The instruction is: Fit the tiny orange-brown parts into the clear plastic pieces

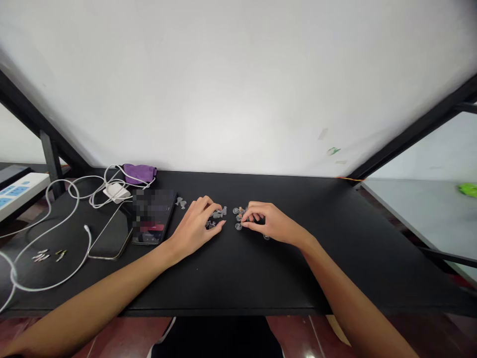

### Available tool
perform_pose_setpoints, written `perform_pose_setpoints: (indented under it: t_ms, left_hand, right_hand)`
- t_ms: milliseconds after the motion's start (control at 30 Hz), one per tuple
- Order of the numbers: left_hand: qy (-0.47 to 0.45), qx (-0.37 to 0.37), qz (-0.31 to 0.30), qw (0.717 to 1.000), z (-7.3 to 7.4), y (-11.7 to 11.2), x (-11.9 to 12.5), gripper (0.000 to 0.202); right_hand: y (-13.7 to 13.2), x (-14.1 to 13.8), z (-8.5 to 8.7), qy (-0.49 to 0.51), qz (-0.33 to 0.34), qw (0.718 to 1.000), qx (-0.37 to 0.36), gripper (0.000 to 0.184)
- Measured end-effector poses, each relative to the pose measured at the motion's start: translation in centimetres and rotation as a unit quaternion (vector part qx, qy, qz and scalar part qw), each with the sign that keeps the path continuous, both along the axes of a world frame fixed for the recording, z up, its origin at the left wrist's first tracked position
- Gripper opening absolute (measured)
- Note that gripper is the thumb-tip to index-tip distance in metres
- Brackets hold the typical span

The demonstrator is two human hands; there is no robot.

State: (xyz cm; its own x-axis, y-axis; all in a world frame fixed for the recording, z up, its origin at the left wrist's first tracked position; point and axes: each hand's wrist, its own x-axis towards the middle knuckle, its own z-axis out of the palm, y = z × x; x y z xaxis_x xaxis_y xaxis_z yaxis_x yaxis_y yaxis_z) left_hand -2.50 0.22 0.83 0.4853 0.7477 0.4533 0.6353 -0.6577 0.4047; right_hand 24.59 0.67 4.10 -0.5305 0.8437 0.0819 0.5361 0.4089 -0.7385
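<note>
Left hand (194,231) is curled over a cluster of small transparent plastic round pieces (218,214), fingertips down among them. Can't tell if that grip is clenched on a piece or only touching. Right hand (274,223) is over a second cluster of transparent round discs (238,212), thumb and fingers (248,223) drawn together at the discs, some with a yellowish tint. Grip state there is also unclear: no held piece is distinct. The clusters sit mid-counter, just apart, between the hands. Two more transparent pieces (181,202) lie left of the left hand.

Matte black counter (242,278) carries the rest, all to the left: black smartphone with pixelated screen (153,216), dark phone with metallic edge (110,233), white charger block (116,192), looped white cable (55,233), purple fabric pouch (139,174), small silvery metal parts (40,256). White power strip with blue panels (22,194) sits beyond the counter's left edge.
</note>
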Motion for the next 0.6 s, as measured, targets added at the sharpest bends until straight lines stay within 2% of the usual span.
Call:
perform_pose_setpoints:
  t_ms: [200,300,400,600]
  left_hand:
    - [0.097,0.023,0.002,0.995,-0.2,0.0,0.2,0.019]
    - [0.118,0.024,-0.025,0.992,-0.4,0.0,0.1,0.018]
    - [0.108,0.022,-0.053,0.992,-0.6,0.0,0.2,0.016]
    - [0.030,0.009,-0.084,0.996,-0.8,-0.2,0.4,0.012]
  right_hand:
    - [0.3,1.1,0.5,-0.026,-0.010,0.999,0.025,0.024]
    - [0.8,3.0,1.0,-0.020,-0.053,0.997,0.043,0.025]
    - [1.3,5.1,1.2,-0.035,-0.099,0.994,0.035,0.029]
    - [1.9,7.2,0.3,-0.100,-0.094,0.991,0.002,0.034]
